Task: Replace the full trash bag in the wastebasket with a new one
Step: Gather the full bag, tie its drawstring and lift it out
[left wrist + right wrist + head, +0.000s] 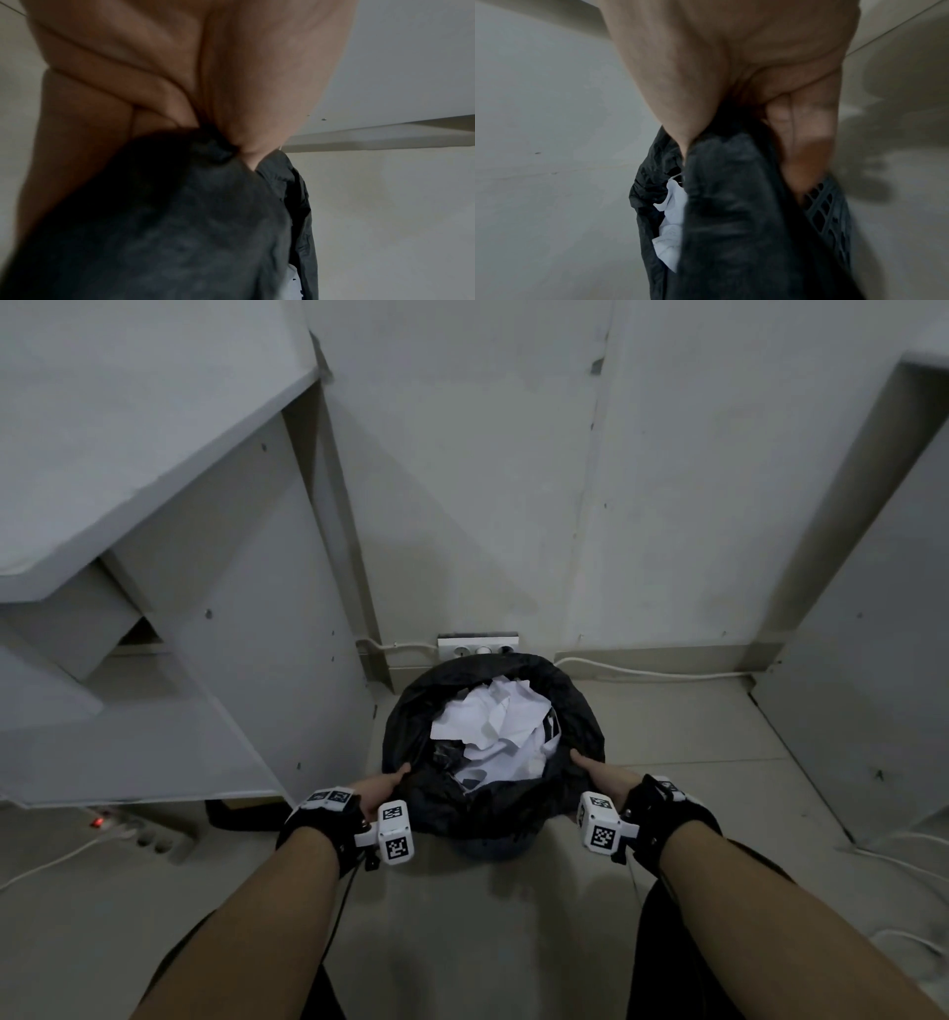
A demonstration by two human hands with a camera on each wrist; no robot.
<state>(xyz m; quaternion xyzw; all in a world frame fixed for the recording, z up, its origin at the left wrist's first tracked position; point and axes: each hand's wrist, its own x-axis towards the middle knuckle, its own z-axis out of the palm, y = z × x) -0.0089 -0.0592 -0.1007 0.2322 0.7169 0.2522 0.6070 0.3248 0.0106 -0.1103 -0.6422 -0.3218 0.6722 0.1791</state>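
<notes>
A black trash bag (pixel 575 711) lines a dark wastebasket (pixel 493 847) on the floor by the wall, stuffed with crumpled white paper (pixel 493 726). My left hand (pixel 382 788) pinches the bag's rim at its near left; thumb and fingers squeeze the plastic (pixel 213 150) in the left wrist view. My right hand (pixel 598 775) grips the rim at the near right, with the black bag (pixel 731 203) bunched between thumb and fingers. The basket's lattice wall (pixel 826 209) shows beside my right fingers (pixel 805 130). White paper (pixel 672 213) peeks from the bag's mouth.
A white wall socket strip (pixel 477 647) sits just behind the basket, with white cables (pixel 652 671) along the baseboard. White furniture panels (pixel 246 608) close in on the left and a white panel (pixel 862 660) on the right. A power strip (pixel 154 834) lies on the floor at left.
</notes>
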